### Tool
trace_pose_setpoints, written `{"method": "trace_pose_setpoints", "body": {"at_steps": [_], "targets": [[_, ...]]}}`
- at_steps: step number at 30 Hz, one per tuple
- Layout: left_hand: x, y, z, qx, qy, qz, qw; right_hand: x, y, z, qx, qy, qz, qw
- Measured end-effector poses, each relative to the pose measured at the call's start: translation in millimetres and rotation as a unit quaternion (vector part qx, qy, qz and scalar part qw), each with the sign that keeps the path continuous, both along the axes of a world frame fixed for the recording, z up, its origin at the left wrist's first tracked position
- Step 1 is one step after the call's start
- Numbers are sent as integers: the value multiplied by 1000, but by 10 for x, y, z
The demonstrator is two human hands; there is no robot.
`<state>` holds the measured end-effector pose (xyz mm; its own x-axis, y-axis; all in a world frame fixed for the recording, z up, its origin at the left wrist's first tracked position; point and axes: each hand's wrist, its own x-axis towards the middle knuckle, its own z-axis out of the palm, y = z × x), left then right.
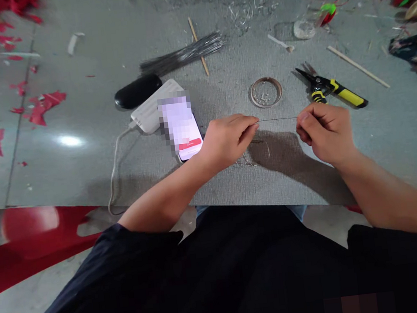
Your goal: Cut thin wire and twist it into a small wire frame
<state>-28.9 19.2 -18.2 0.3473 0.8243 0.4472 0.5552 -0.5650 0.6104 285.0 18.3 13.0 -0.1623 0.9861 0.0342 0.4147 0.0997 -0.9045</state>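
Thin wire (277, 118) (taut) spans between pinching left hand (229, 139) and right hand (326, 130).

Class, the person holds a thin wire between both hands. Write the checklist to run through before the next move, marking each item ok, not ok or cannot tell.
1. Left hand pinches one end of the thin wire: ok.
2. Right hand pinches the other end: ok.
3. Thin wire runs straight between the hands, with no sag or kink showing: ok.
4. Yellow-handled cutters lie on the table just beyond the right hand: ok.
5. Phone is apart from the left hand: cannot tell, they lie very close.
6. Bundle of spare wires lies farther back on the table: ok.
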Motion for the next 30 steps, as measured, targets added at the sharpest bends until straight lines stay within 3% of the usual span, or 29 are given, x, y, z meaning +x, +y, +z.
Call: {"method": "trace_pose_setpoints", "body": {"at_steps": [18,30], "targets": [[68,-8,25,-61,-136,53,987,-96,-190,-22,53,-22,6,998],[88,-7,5,-71,-208,39,975,-108,-223,-10,60,-45,6,997]]}}
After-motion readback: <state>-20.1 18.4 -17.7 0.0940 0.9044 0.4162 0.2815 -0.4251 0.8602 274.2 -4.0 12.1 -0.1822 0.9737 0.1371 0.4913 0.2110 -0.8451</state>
